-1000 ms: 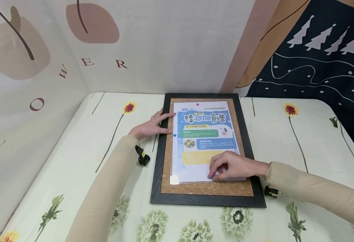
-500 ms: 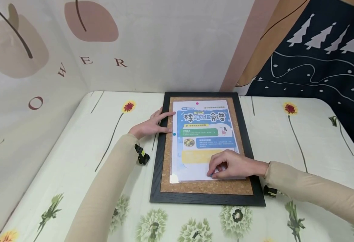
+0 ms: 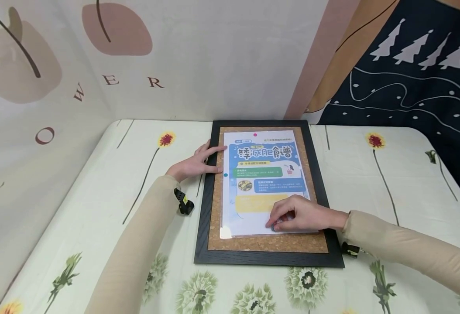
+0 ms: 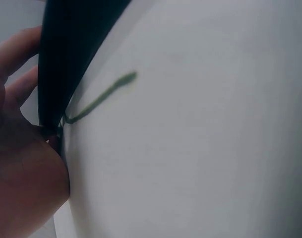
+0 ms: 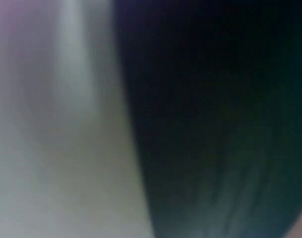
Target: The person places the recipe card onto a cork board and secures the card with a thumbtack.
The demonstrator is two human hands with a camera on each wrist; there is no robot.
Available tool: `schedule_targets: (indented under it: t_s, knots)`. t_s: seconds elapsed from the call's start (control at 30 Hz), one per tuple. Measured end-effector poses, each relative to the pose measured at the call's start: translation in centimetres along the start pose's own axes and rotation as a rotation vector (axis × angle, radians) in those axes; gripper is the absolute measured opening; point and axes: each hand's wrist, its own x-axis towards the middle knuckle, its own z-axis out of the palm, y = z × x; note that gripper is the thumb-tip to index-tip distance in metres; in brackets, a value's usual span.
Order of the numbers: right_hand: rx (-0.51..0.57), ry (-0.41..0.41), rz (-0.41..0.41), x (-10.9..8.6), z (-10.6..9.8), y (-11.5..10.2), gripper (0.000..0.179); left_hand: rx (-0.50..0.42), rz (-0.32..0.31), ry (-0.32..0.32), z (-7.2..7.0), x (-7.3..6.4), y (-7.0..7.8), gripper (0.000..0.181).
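In the head view, a cork board (image 3: 269, 244) with a black wooden frame (image 3: 205, 226) lies on the table. On it is a printed sheet (image 3: 249, 223) in a clear sleeve, with a pink thumbtack (image 3: 255, 134) at its top and a teal one at its left edge. My right hand (image 3: 302, 213) pinches a small bluish thumbtack (image 3: 273, 227) at the sheet's lower part, mostly covered by the fingers. My left hand (image 3: 193, 165) rests across the frame's left side, fingers extended and touching the sheet's edge. The left wrist view shows fingers over the frame's edge.
A flower-patterned cloth (image 3: 430, 183) covers the table around the board. Behind it hang a pale printed curtain (image 3: 214, 52) and a dark one (image 3: 410, 96) with white trees. The right wrist view is blurred, with mostly a dark surface beside a pale one.
My right fingertips shift very slightly left at the sheet's lower part, the tack still pinched. My left hand keeps its place on the frame.
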Motion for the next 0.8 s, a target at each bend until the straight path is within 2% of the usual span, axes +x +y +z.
schedule_targets:
  t_s: [0.2, 0.43, 0.63, 0.8]
  knots:
    - [-0.031, 0.025, 0.029, 0.05, 0.12, 0.03, 0.003, -0.004, 0.002, 0.001, -0.04, -0.02, -0.01, 0.076]
    - [-0.005, -0.009, 0.001, 0.25, -0.22, 0.18, 0.005, 0.003, 0.001, 0.004, -0.10, 0.05, 0.02, 0.077]
    - [0.036, -0.018, 0.029, 0.20, -0.11, 0.22, 0.005, 0.013, -0.004, 0.004, 0.03, 0.16, -0.09, 0.076]
    - [0.030, 0.000, 0.041, 0.18, 0.02, 0.06, 0.006, 0.010, -0.010, -0.002, 0.09, -0.10, -0.04, 0.077]
